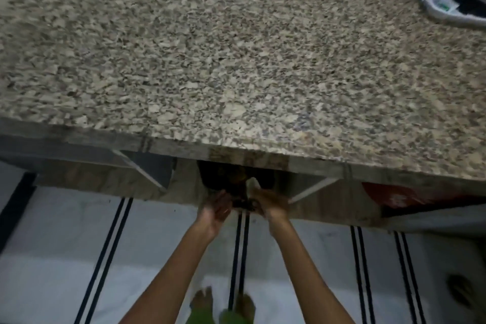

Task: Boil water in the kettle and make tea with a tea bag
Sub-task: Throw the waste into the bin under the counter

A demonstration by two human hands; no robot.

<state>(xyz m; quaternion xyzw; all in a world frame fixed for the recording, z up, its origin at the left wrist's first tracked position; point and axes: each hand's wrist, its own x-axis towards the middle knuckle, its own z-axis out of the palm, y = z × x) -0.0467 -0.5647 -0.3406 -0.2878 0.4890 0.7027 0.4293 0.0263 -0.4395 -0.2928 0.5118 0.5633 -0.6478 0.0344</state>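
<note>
Nearest, two bare feet point(223, 305) stand on a white floor point(163, 258) with paired black lines. Both arms reach forward under the granite counter point(236, 60). The left hand point(217, 209) and right hand point(271, 204) meet at a dark, blurred object point(243, 202) in the shadowed space below the counter edge; whether either grips it, I cannot tell. No kettle can be made out. At the far right, a white cloth point(434, 5) lies on the counter.

Both hands point(243, 205) below counter point(236, 60) front edge, cloth point(436, 5) far right
</note>
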